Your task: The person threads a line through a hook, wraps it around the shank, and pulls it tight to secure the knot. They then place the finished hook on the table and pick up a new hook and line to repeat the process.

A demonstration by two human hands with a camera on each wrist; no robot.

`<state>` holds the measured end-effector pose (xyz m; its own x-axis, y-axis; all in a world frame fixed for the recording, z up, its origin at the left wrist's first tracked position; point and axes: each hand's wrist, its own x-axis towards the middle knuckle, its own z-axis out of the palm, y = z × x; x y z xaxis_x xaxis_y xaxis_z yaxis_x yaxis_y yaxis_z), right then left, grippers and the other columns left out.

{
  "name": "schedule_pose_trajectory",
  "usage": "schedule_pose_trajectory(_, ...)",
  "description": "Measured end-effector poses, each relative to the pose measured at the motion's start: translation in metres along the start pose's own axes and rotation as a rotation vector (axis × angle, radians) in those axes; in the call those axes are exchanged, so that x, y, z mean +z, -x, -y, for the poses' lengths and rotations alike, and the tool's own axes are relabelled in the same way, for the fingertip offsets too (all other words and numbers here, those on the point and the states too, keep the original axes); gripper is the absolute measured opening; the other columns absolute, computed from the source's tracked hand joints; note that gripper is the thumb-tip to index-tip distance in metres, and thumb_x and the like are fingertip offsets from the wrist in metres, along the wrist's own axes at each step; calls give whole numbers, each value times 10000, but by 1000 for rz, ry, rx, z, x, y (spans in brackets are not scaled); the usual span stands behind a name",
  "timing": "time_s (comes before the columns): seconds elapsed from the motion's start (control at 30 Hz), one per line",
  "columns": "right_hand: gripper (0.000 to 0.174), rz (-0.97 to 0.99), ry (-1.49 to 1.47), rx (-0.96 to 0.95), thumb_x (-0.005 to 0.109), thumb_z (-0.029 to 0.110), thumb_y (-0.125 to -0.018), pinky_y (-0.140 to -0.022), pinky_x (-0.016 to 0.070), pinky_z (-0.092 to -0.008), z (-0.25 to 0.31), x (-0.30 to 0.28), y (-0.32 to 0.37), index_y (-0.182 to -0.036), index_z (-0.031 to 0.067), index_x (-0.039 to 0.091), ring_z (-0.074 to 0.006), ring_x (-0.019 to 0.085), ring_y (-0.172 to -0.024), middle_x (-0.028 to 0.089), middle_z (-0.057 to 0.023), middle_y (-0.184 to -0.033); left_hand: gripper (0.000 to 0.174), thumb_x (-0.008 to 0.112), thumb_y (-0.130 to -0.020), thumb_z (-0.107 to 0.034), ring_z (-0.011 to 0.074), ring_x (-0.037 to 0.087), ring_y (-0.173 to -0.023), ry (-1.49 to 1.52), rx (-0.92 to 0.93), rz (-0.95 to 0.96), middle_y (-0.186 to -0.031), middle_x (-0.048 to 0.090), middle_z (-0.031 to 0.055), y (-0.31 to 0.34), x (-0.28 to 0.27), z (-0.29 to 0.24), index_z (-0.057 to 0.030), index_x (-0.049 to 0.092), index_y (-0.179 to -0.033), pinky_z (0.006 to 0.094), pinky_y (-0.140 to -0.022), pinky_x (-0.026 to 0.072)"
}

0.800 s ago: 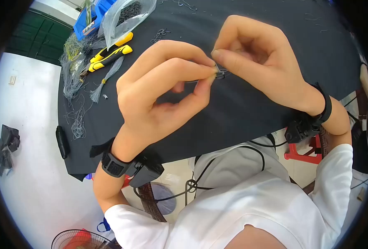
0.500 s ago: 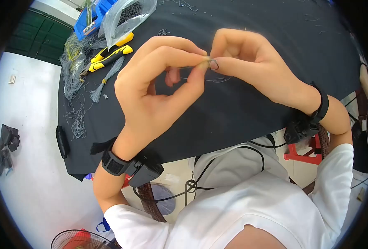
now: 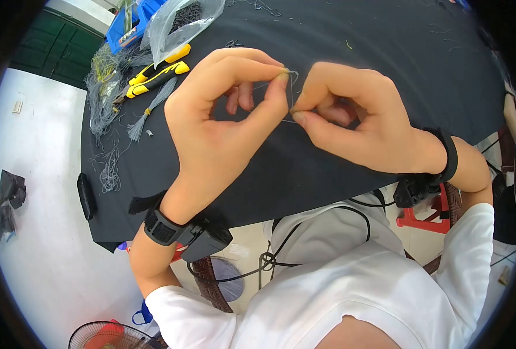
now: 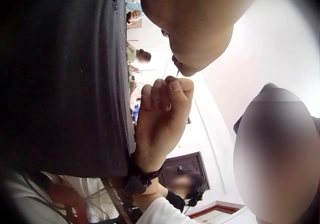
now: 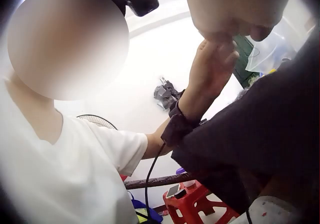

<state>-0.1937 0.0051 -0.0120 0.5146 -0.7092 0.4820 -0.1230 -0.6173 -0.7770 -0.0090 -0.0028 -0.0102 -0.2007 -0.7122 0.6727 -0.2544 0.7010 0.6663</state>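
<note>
Thumb and index finger of my left hand [image 3: 223,110] pinch a small fishing hook [image 3: 294,73] over the black-covered table. Only the hook's curved end shows past the fingertips. Thin fishing line [image 3: 291,93] runs down from there to my right hand [image 3: 356,116], whose thumb and index finger pinch it a little lower and to the right. Another stretch of line trails between the hands. In the left wrist view, the right hand [image 4: 165,114] is just below the left fingertips, with a strand between them. The right wrist view hides the hook behind the fingers.
Yellow-black pliers [image 3: 156,79], a tied bundle of line [image 3: 147,119] and tangled line [image 3: 101,104] lie at the left of the table [image 3: 258,180]. Behind them are a clear bag [image 3: 182,26] of small dark pieces and a blue bin [image 3: 131,29]. A black case [image 3: 86,196] lies near the left edge.
The hands were together at the hook; the right hand has moved down and away, drawing line out straight between them. The left hand keeps its pinch, shifted slightly left and up.
</note>
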Motion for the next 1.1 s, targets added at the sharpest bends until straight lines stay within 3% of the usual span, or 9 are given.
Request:
schedule_pose_trajectory(0.07,88,-9,51,-76,587,-68,-731,-453,242,-223,3,0,0,-768,8,561,-56,296,-490,390,21,-601,147,678,-671,60,37,446,-537,-58,76,7,-831,637,15,0,0,0,-33,646,-780,169,-467,334)
schedule_pose_trajectory(0.17,100,-34,101,-150,587,-78,-717,-445,246,-224,4,-1,-1,-774,3,572,-63,313,-478,406,9,-603,130,653,-728,88,33,426,-606,-166,102,82,-906,625,51,0,-4,-6,19,629,-836,161,-545,340)
schedule_pose_trajectory(0.5,98,-85,257,-187,570,-76,-791,-494,244,-193,5,-18,-10,-850,2,579,-37,307,-546,487,21,-702,169,675,-661,87,57,449,-568,-189,194,216,-874,633,43,-1,-2,-6,-6,636,-795,177,-490,343)
schedule_pose_trajectory(0.8,12,-74,97,3,573,8,-838,-499,227,-179,0,-21,-12,-828,15,571,-7,289,-557,462,59,-651,181,675,-665,100,46,478,-579,-165,277,249,-889,641,72,-2,-5,-10,-4,654,-811,161,-474,352)
schedule_pose_trajectory(1.1,84,10,-110,266,590,87,-848,-494,243,-176,-4,-22,-11,-791,28,569,19,334,-568,458,74,-643,170,667,-680,104,42,486,-588,-157,280,229,-889,640,76,-2,-6,-9,-4,649,-810,155,-483,357)
